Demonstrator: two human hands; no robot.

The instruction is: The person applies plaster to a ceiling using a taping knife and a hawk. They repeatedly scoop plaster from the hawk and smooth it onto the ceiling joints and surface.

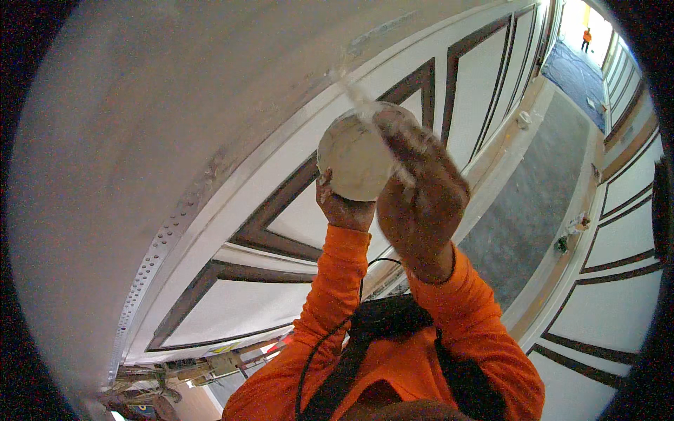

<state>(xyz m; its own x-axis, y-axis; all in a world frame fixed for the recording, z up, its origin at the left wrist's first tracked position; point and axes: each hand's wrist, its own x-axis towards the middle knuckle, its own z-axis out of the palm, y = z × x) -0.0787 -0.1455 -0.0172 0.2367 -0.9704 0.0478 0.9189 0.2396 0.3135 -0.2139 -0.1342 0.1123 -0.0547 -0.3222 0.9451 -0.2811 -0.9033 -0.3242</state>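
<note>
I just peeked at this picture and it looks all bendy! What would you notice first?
First, the two hands raised in the middle: the left hand holds a round white pan of paste, and the right hand holds a blurred knife over it. Bright orange sleeves rise from the bottom. Behind them runs a white wall with dark-framed panels, and a grey floor stretches away on the right.

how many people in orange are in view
2: the camera wearer, with orange sleeves along the lower edge, and another person standing far down the corridor, top right. More could be hidden beyond.
</note>
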